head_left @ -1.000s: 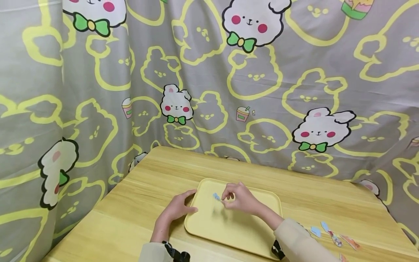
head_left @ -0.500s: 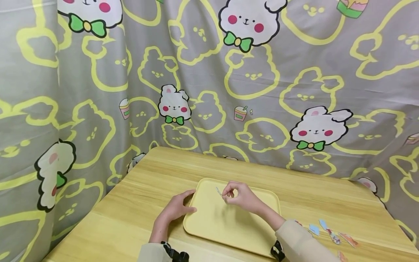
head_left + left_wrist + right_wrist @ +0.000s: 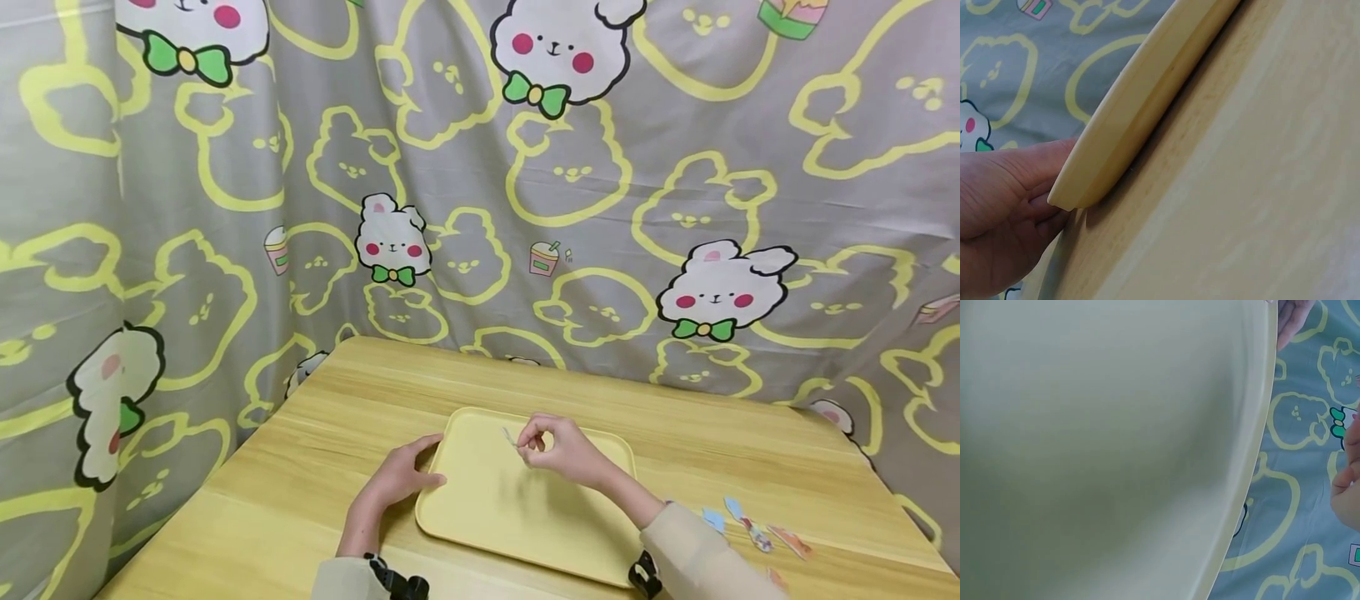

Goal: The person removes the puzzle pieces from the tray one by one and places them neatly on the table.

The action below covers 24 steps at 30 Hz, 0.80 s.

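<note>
My left hand (image 3: 397, 477) grips the left rim of a yellow tray (image 3: 472, 508), its thumb on the edge. In the left wrist view that hand (image 3: 1007, 200) has thumb and fingers at the tray's corner (image 3: 1122, 112). Over the tray, my right hand (image 3: 562, 454) pinches a small thin puzzle piece (image 3: 507, 436) between thumb and fingertips, seen nearly edge-on. Its shadow falls on the tray. The right wrist view has the tray surface (image 3: 1085, 387) filling most of it, with part of the right hand (image 3: 1347, 487) at the right edge; the piece is hidden there.
Several flat printed pieces lie on the wooden table (image 3: 315, 433) right of the tray, among them a light blue piece (image 3: 713, 520) and an orange piece (image 3: 791, 541). A patterned grey curtain (image 3: 465, 183) hangs behind and to the left of the table.
The pinched piece has turned from showing its blue face to nearly edge-on. My right hand stays over the tray; the left hand keeps its grip. The head view has shifted slightly.
</note>
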Each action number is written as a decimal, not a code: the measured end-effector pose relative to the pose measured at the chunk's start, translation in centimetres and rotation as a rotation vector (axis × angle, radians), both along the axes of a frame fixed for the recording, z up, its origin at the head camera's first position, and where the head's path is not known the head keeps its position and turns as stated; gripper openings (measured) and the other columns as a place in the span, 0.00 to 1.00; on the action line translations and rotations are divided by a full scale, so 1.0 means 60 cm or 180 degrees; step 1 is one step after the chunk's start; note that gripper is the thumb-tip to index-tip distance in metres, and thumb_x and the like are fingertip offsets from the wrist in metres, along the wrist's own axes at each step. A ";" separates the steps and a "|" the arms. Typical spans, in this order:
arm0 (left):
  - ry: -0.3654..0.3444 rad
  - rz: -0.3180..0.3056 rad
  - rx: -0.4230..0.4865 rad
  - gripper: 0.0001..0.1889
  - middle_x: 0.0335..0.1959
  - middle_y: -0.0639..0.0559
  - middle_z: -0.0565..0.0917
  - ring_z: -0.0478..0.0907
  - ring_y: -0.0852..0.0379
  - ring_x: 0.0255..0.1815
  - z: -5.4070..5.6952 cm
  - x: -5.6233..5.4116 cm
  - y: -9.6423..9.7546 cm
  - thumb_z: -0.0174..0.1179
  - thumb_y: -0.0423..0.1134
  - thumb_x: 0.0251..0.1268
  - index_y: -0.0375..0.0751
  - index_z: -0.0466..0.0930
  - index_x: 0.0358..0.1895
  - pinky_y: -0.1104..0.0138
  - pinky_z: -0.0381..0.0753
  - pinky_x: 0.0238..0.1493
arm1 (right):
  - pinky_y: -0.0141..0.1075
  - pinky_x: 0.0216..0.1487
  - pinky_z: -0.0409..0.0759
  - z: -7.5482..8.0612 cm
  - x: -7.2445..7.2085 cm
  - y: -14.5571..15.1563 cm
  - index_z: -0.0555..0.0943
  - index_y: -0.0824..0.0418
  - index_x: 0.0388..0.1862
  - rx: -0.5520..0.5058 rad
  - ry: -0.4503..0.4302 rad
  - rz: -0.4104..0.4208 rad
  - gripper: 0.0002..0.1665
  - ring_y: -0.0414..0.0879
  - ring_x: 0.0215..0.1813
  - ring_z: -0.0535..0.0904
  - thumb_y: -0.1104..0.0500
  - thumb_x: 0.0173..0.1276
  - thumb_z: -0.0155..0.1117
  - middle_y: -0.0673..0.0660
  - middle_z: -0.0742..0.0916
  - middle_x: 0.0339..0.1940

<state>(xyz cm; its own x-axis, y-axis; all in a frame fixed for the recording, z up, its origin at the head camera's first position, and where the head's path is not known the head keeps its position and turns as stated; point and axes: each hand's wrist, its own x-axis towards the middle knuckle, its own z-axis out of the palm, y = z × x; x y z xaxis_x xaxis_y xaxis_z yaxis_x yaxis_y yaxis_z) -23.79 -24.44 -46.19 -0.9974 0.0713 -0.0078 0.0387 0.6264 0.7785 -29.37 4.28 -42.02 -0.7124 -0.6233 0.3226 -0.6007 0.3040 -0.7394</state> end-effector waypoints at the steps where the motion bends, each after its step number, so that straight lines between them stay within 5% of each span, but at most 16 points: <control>1: -0.0002 -0.0002 0.0000 0.36 0.69 0.35 0.72 0.65 0.34 0.72 0.000 0.000 0.000 0.71 0.37 0.56 0.42 0.70 0.70 0.42 0.66 0.71 | 0.30 0.35 0.76 0.001 0.001 0.001 0.83 0.53 0.29 -0.0006 0.0008 -0.0002 0.07 0.33 0.32 0.72 0.66 0.59 0.66 0.46 0.80 0.28; 16: 0.0009 -0.0001 0.0006 0.36 0.69 0.35 0.72 0.65 0.35 0.72 -0.003 -0.001 -0.001 0.72 0.37 0.55 0.42 0.70 0.70 0.43 0.66 0.71 | 0.32 0.33 0.77 0.005 0.006 0.030 0.83 0.52 0.28 -0.0013 0.0260 -0.0038 0.10 0.34 0.31 0.72 0.68 0.56 0.66 0.47 0.80 0.27; 24: -0.0034 0.0013 0.0023 0.36 0.70 0.35 0.71 0.64 0.34 0.73 -0.004 -0.002 -0.001 0.71 0.37 0.56 0.43 0.70 0.70 0.43 0.66 0.71 | 0.29 0.32 0.76 0.010 0.018 0.047 0.83 0.57 0.28 -0.0017 0.0348 -0.0140 0.09 0.43 0.30 0.74 0.71 0.54 0.67 0.51 0.81 0.26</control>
<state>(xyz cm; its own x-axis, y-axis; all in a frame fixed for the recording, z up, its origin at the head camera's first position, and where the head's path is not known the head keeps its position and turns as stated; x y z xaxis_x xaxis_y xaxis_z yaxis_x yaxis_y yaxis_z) -23.90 -24.53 -46.41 -0.9976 0.0675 -0.0179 0.0279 0.6209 0.7834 -28.26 7.07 -41.43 -0.6994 -0.5901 0.4032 -0.6641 0.3280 -0.6718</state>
